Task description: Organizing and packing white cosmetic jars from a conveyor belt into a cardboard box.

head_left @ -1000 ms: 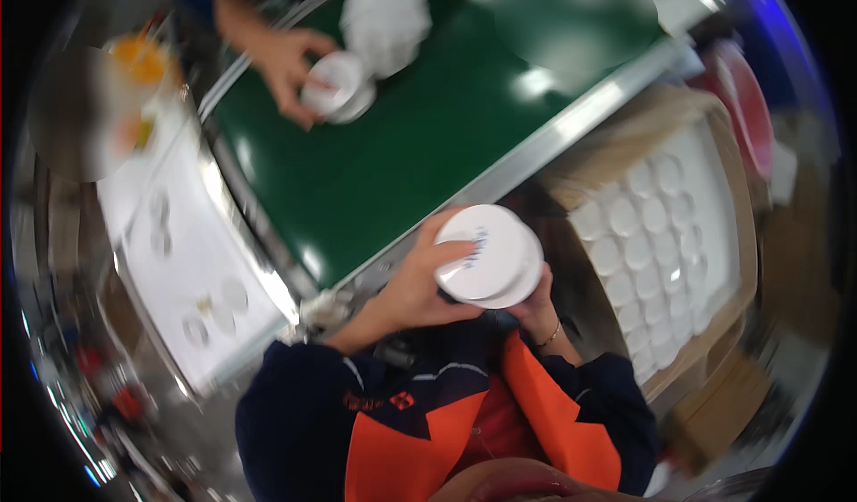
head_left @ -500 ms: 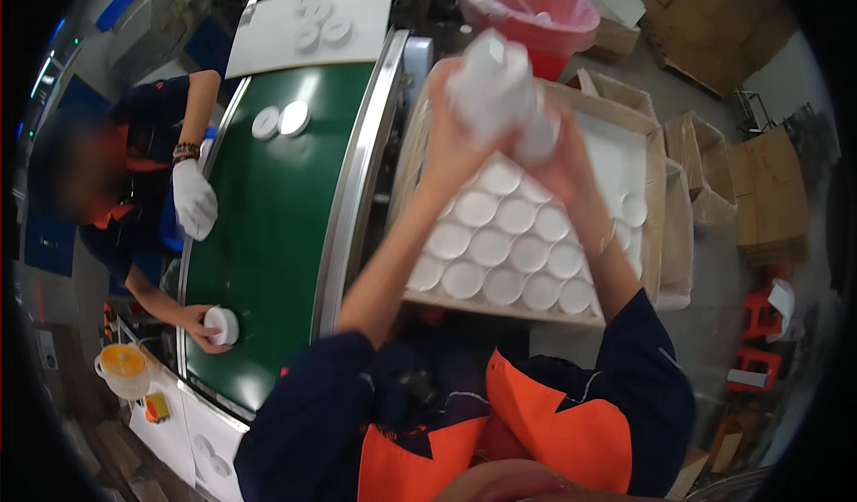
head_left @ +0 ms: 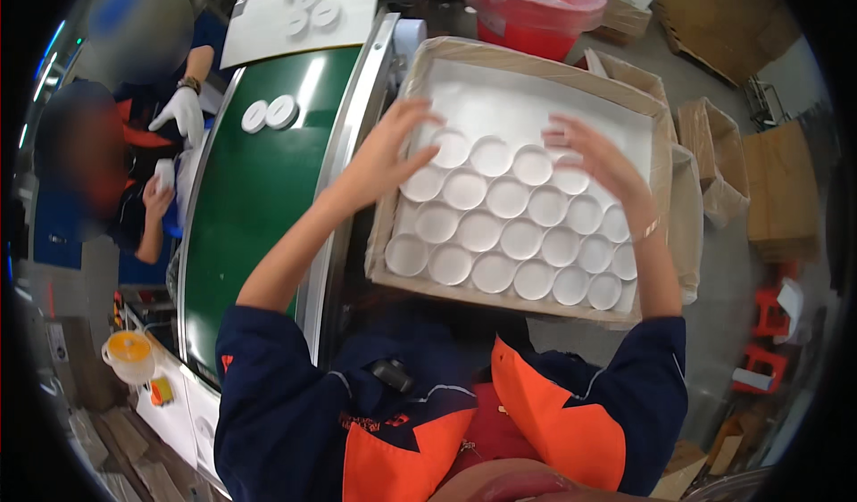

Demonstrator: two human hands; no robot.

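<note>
Hands spread open and empty, left hand (head_left: 386, 156) and right hand (head_left: 596, 156) settle white lids (head_left: 504, 234) in the carton tray (head_left: 522, 60); likely next, its bare far part wants filling.

Factory packing line: green conveyor belt (head_left: 259, 199), cardboard tray (head_left: 527, 56) of white lids (head_left: 500, 234).

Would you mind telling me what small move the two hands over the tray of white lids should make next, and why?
Probably draw both hands back. The left hand and right hand spread open over the top row of white lids, holding nothing, and the cardboard tray shows bare space beyond.
</note>
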